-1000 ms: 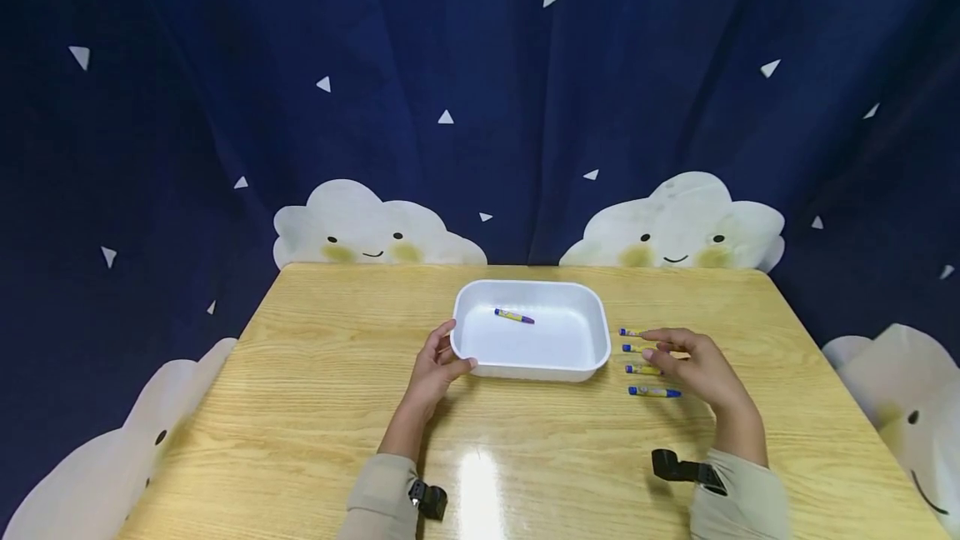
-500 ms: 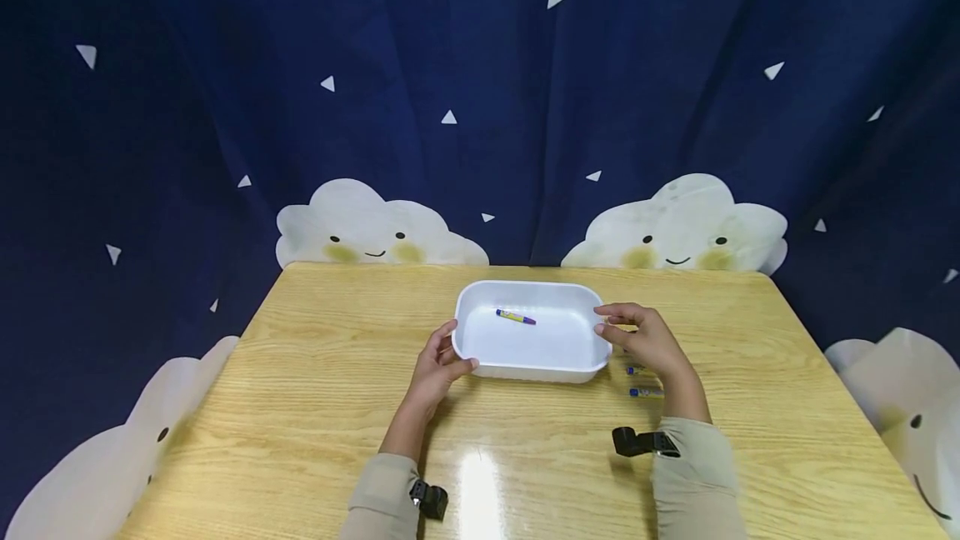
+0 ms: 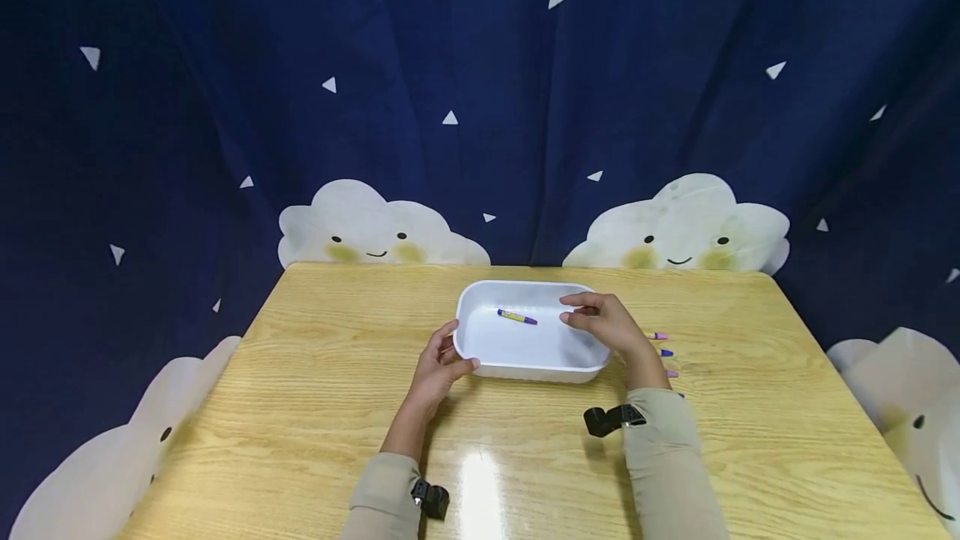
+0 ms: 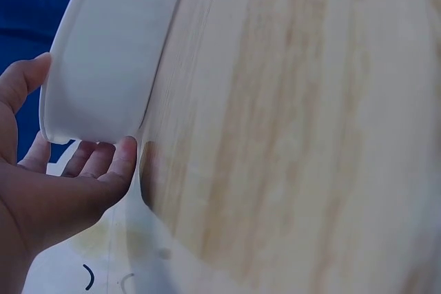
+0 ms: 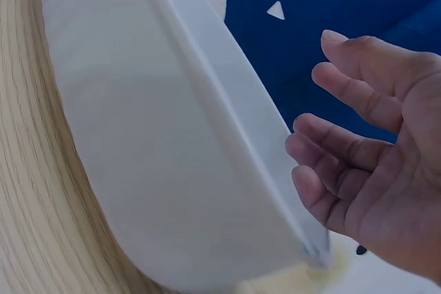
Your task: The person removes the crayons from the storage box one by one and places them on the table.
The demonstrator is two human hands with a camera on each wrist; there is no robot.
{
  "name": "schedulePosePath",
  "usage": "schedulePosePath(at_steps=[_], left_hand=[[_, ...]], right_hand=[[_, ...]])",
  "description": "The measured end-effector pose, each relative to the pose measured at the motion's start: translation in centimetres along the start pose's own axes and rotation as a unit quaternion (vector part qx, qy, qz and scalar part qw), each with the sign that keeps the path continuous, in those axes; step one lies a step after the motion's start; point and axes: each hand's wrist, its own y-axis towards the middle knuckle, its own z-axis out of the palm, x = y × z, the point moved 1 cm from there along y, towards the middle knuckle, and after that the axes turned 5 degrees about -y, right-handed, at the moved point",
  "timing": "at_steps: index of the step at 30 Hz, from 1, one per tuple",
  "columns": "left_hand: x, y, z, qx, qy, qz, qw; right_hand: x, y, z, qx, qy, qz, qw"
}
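Note:
My left hand (image 3: 435, 372) grips the left end of a white plastic tray (image 3: 536, 372), its thumb at the near rim in the head view. The left wrist view shows the fingers of this hand (image 4: 58, 194) bent about the tray's end (image 4: 110, 60). Inside the tray, towards the back, lies one yellow-wrapped crayon (image 3: 516, 317) with a purple tip. My right hand (image 3: 606, 327) hovers over the tray's right part. In the right wrist view its fingers are loosely bent, thumb and forefinger apart, with nothing between them.
Right of the tray several crayons lie in a column on the wooden table (image 3: 337, 323), partly hidden by my right forearm; a pink crayon tip (image 3: 661, 336) and a blue crayon tip (image 3: 667, 352) show. A dark blue curtain (image 3: 390, 107) with clouds hangs behind the table.
My right hand has moved left from beside the crayon column, across the tray's right rim, to above the tray. The left hand and the crayon in the tray stay in place.

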Motion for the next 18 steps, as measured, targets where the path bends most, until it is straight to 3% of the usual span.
schedulePosePath(at_steps=[8, 13, 18], left_hand=[[0.0, -0.2, 0.0, -0.006, -0.002, -0.005, 1.0], [0.0, -0.1, 0.0, -0.009, -0.002, -0.002, 1.0], [0.1, 0.0, 0.0, -0.007, -0.001, 0.0, 1.0]], right_hand=[[-0.3, 1.9, 1.7, 0.023, 0.03, 0.005, 0.999], [-0.6, 3.0, 3.0, 0.009, 0.027, 0.021, 0.999], [-1.5, 4.3, 4.3, -0.012, 0.057, 0.072, 0.996]])
